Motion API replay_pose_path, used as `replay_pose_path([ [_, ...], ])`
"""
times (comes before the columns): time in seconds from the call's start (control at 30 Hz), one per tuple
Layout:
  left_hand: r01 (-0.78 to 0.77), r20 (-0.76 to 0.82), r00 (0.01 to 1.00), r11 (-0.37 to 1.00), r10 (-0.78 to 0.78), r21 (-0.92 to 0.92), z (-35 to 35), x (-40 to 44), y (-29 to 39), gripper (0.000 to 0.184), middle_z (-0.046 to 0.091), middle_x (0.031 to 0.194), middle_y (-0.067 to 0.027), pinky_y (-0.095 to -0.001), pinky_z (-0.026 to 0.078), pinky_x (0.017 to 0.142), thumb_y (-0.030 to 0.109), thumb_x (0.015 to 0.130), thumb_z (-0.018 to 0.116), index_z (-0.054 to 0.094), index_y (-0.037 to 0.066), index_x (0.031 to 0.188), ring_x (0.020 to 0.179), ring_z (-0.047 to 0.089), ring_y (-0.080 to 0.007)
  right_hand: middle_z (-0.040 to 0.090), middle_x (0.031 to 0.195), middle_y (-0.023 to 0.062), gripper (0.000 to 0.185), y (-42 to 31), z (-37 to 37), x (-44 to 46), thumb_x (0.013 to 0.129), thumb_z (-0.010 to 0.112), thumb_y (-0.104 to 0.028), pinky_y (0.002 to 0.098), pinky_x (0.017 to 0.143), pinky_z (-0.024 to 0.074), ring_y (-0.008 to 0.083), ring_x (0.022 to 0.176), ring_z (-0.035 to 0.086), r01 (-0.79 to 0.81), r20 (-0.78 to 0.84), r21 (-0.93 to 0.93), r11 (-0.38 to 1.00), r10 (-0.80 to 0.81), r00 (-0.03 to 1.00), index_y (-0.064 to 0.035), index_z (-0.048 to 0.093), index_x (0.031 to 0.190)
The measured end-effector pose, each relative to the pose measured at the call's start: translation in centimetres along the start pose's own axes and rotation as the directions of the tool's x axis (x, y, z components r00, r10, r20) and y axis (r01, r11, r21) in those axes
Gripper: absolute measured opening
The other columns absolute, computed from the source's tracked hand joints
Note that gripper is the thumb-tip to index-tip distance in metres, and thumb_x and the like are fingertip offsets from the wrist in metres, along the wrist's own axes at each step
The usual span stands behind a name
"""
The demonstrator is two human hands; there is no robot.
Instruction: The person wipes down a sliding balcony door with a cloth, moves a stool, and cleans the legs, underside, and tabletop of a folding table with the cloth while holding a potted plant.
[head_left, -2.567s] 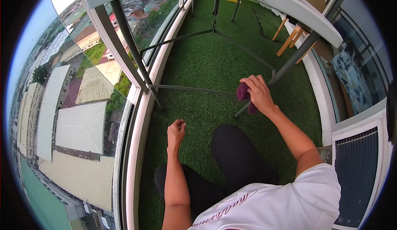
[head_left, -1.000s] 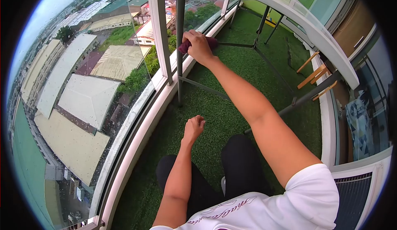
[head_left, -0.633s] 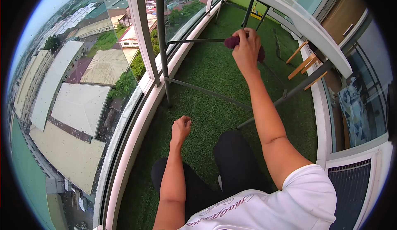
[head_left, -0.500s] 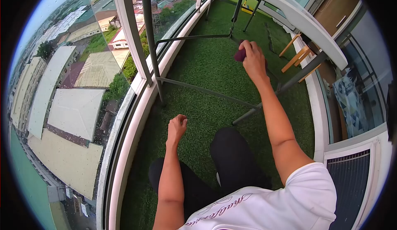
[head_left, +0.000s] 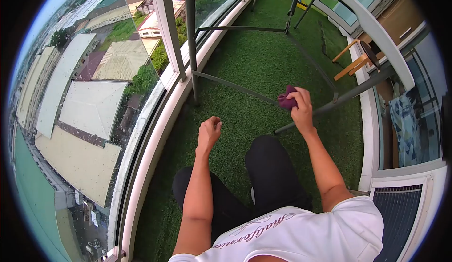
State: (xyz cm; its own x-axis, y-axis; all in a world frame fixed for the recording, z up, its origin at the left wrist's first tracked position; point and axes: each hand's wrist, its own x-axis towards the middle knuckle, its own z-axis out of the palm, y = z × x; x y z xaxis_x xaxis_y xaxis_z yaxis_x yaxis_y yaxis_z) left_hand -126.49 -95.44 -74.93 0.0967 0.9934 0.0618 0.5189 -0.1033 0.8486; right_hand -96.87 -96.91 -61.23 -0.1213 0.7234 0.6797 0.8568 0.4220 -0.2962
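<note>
A crumpled maroon cloth is gripped in the fingers of my right hand, beside the lower crossbar of a folding table; whether the cloth touches the bar I cannot tell. My left hand hangs over the green turf with its fingers curled in, and nothing shows in it. The table's white top arches above, and its dark grey leg stands by the window ledge.
Artificial turf covers the narrow balcony floor. Glass windows with a pale ledge run along the left. At the right are a wooden stool, a sliding glass door and a dark louvred vent. My bent knees are below.
My right hand has drawn back toward me with the cloth, from the far table bar down to the lower crossbar. My left hand has risen slightly. The view has shifted a little.
</note>
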Motion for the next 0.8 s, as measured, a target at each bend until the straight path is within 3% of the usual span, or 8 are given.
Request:
replay_pose_path([
  [0.07,0.01,-0.01,1.0,1.0,-0.01,0.007,0.1,-0.2,0.2,0.019,0.069,0.091,-0.0167,-0.0372,0.053,0.071,0.014,0.085,0.062,0.065,-0.001,0.097,0.079,0.068,-0.03,0.053,0.097,0.0125,0.037,0.7,4.9,-2.1,0.061,0.045,0.017,0.0445,0.082,0.0415,0.0355,0.098,0.051,-0.14,0.189,0.127,0.982,0.115,0.975,-0.0048,0.054,0.089],
  [0.3,-0.093,-0.03,0.995,0.996,0.093,0.002,-0.8,-2.3,4.3,0.015,0.066,0.085,-0.0199,-0.0402,0.051,0.068,0.011,0.084,0.061,0.063,-0.001,0.094,0.076,0.066,-0.0334,0.052,0.094,0.0108,0.03,-6.5,16.9,5.4,0.066,0.047,0.012,0.0428,0.08,0.042,0.0335,0.092,0.051,0.031,0.126,0.282,0.959,-0.069,0.99,-0.0077,0.055,0.087],
  [0.47,0.049,-0.009,0.999,0.997,-0.049,0.051,-2.1,-4.5,8.8,0.013,0.064,0.088,-0.0191,-0.045,0.051,0.069,0.012,0.086,0.057,0.06,0.001,0.093,0.078,0.063,-0.0375,0.056,0.096,0.0112,0.037,-9.9,20.5,11.8,0.061,0.046,0.015,0.0395,0.086,0.0442,0.0313,0.095,0.055,-0.037,0.146,0.475,0.879,-0.037,0.989,-0.0047,0.056,0.091],
  [0.53,0.071,-0.008,0.997,0.997,-0.071,-0.005,-1.7,-4.9,10.5,0.012,0.064,0.088,-0.0187,-0.0454,0.051,0.069,0.012,0.086,0.058,0.06,0.001,0.092,0.079,0.063,-0.0376,0.058,0.104,0.0088,0.039,-13.2,16.6,17.1,0.068,0.047,0.017,0.0345,0.091,0.0453,0.0228,0.099,0.058,-0.112,-0.093,0.679,0.726,0.236,0.967,-0.0032,0.055,0.1],
  [0.6,0.095,0.014,0.995,0.995,-0.094,-0.022,-1.2,-5.0,11.6,0.013,0.064,0.088,-0.0186,-0.0455,0.051,0.069,0.012,0.085,0.058,0.06,0.001,0.092,0.079,0.063,-0.0376,0.058,0.106,0.0074,0.031,-16.7,12.8,23.6,0.077,0.054,0.013,0.0291,0.087,0.0451,0.0161,0.1,0.056,-0.077,-0.056,0.966,0.248,0.49,0.87,-0.0007,0.056,0.105],
  [0.67,0.11,0.05,0.993,0.993,-0.108,-0.034,-0.9,-5.4,12.4,0.013,0.064,0.088,-0.0185,-0.0456,0.051,0.069,0.012,0.085,0.058,0.06,0.001,0.093,0.079,0.063,-0.0376,0.055,0.118,0.0091,0.04,-18.0,11.1,28.8,0.085,0.057,0.007,0.0277,0.093,0.045,0.0154,0.107,0.055,-0.019,0.028,0.999,-0.031,0.339,0.94,-0.0018,0.047,0.123],
  [0.7,0.14,0.054,0.989,0.989,-0.137,-0.038,-0.7,-5.4,12.6,0.014,0.064,0.087,-0.0184,-0.0456,0.051,0.069,0.013,0.085,0.059,0.06,0.002,0.093,0.079,0.063,-0.0376,0.054,0.12,0.0098,0.044,-17.9,11.6,30.1,0.085,0.061,0.005,0.0271,0.093,0.0446,0.0152,0.108,0.054,-0.143,0.157,0.987,-0.073,0.254,0.954,-0.0006,0.046,0.125],
  [0.8,0.205,0.042,0.978,0.977,-0.203,-0.056,0.0,-5.6,13.4,0.014,0.064,0.087,-0.0185,-0.0453,0.051,0.069,0.013,0.085,0.058,0.061,0.002,0.093,0.079,0.063,-0.0373,0.059,0.116,0.0137,0.042,-18.4,10.9,30.4,0.083,0.07,-0.012,0.034,0.093,0.0433,0.0206,0.105,0.056,-0.161,-0.019,0.817,0.553,0.304,0.952,0.0053,0.053,0.117],
])
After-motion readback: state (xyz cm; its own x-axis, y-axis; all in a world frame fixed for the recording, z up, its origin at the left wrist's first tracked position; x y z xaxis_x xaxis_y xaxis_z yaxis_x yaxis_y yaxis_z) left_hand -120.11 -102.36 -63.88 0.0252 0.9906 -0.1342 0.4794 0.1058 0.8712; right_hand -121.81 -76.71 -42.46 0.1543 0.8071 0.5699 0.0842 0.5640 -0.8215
